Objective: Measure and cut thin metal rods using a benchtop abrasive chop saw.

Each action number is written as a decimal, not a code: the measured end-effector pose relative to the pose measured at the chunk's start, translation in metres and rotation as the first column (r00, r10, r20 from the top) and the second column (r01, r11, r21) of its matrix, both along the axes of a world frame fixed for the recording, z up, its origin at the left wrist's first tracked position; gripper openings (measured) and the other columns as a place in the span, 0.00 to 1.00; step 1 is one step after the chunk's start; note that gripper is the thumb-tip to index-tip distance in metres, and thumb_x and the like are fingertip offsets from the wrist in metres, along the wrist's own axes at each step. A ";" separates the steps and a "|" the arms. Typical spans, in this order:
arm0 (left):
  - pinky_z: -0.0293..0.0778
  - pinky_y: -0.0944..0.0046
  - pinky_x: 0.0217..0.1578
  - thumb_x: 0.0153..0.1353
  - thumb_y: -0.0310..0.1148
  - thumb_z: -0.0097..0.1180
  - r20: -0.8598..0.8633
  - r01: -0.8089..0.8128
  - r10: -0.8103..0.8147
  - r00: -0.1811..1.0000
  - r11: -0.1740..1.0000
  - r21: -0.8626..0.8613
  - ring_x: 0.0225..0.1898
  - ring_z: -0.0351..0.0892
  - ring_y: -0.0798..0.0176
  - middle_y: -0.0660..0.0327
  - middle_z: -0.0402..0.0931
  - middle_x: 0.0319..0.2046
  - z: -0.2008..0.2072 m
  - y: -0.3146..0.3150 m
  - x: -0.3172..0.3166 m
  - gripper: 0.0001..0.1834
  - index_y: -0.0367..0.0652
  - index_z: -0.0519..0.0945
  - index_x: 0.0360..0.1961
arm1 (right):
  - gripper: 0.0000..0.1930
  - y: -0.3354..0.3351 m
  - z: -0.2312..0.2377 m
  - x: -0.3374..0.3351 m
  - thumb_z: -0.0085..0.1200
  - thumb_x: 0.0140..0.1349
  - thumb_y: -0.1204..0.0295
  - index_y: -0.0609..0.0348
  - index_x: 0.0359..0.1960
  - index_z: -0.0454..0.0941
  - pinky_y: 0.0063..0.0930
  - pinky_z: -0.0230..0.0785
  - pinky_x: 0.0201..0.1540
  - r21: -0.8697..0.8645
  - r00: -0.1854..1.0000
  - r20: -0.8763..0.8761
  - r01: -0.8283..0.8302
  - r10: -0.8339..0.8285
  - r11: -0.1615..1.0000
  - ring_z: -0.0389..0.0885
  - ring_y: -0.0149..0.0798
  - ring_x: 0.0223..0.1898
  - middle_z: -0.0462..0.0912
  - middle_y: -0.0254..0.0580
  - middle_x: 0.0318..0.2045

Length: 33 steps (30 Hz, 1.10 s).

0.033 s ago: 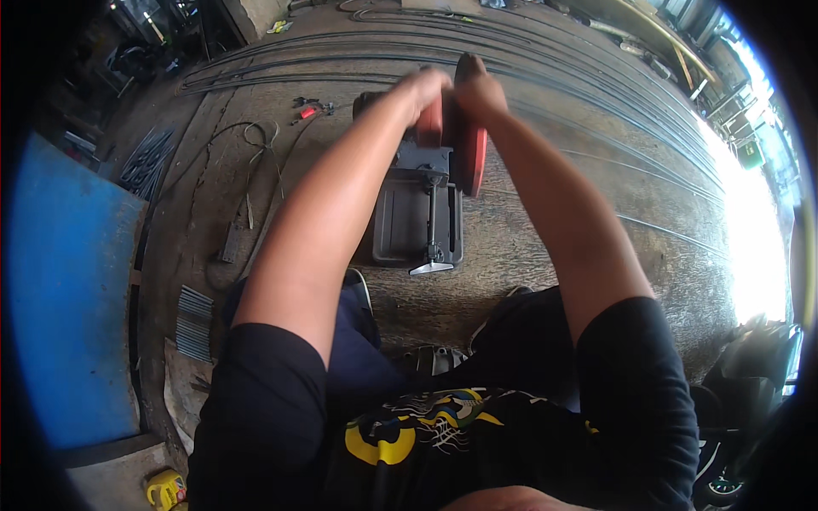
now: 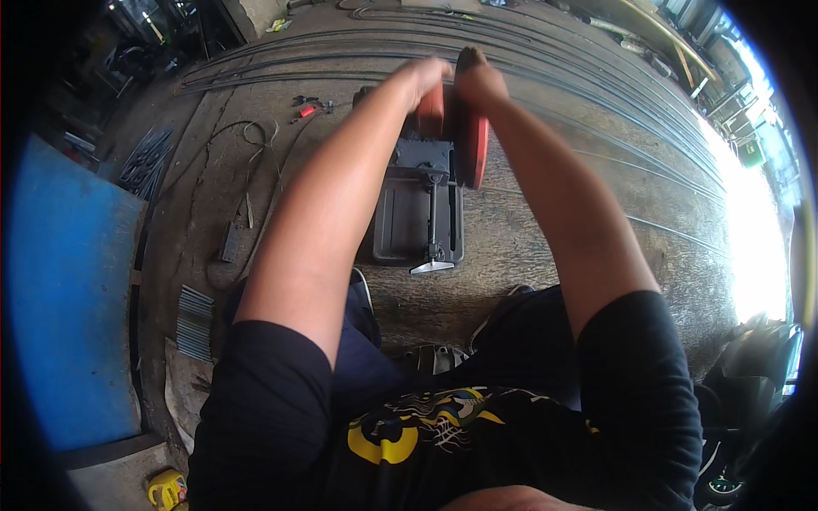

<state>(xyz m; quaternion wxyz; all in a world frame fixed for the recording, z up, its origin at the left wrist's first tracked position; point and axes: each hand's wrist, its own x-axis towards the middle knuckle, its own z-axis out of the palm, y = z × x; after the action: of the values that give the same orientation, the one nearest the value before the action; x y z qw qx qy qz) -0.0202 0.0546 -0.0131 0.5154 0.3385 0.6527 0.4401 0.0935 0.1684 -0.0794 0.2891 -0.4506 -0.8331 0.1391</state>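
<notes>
In front of me on the floor stands a cut-off saw (image 2: 412, 157) with a dark metal base tray (image 2: 400, 223). A clamp screw with a pale crank handle (image 2: 432, 266) lies along the tray. Red housing (image 2: 431, 109) and a red-edged guard (image 2: 480, 157) rise at its far end. My left hand (image 2: 423, 81) is curled over the top of the housing, its fingertips partly hidden. Round the top of the dark disc or guard, my right hand (image 2: 481, 83) is closed. Whatever lies beneath both palms is out of sight.
Long thin metal rods (image 2: 341, 58) stretch across the floor behind the saw. At left lie a looped cable (image 2: 248, 136), a red plug (image 2: 308, 111), a power strip (image 2: 230, 243) and short cut rods (image 2: 195, 322). A blue panel (image 2: 68, 298) stands far left, above a yellow container (image 2: 166, 490).
Both hands have shifted slightly away from me, and the red guard with them. The saw's base stays where it was.
</notes>
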 end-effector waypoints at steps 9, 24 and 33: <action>0.76 0.53 0.36 0.57 0.43 0.56 -0.297 0.068 -0.056 0.953 0.997 0.029 0.31 0.80 0.53 0.49 0.79 0.35 0.032 0.052 -0.024 0.21 0.35 0.76 0.42 | 0.31 0.149 -0.042 -0.056 0.53 0.56 0.67 0.58 0.63 0.63 0.39 0.69 0.59 0.140 0.908 0.417 -0.020 -0.041 0.990 0.74 0.51 0.59 0.76 0.56 0.56; 0.76 0.37 0.22 0.55 0.40 0.56 -0.102 0.040 -0.032 0.994 0.996 0.075 0.20 0.75 0.49 0.50 0.73 0.24 0.007 0.015 -0.009 0.20 0.34 0.70 0.41 | 0.30 -0.022 0.045 -0.006 0.53 0.57 0.67 0.55 0.63 0.62 0.43 0.70 0.57 -0.092 0.980 0.149 0.150 -0.135 0.984 0.76 0.56 0.56 0.77 0.61 0.53; 0.76 0.58 0.23 0.53 0.35 0.57 0.140 -0.070 0.059 0.988 0.995 0.072 0.22 0.75 0.59 0.54 0.72 0.25 -0.017 -0.061 0.029 0.19 0.35 0.71 0.42 | 0.40 -0.096 0.015 0.023 0.57 0.55 0.58 0.35 0.70 0.53 0.46 0.71 0.55 -0.182 0.977 -0.037 0.198 -0.208 0.963 0.78 0.59 0.53 0.77 0.60 0.52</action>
<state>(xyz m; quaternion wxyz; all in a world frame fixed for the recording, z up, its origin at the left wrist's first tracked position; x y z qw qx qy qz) 0.0088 -0.0060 -0.0306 0.5314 0.3055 0.6087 0.5038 0.1162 0.0724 -0.0649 0.2840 -0.5535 -0.7583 0.1948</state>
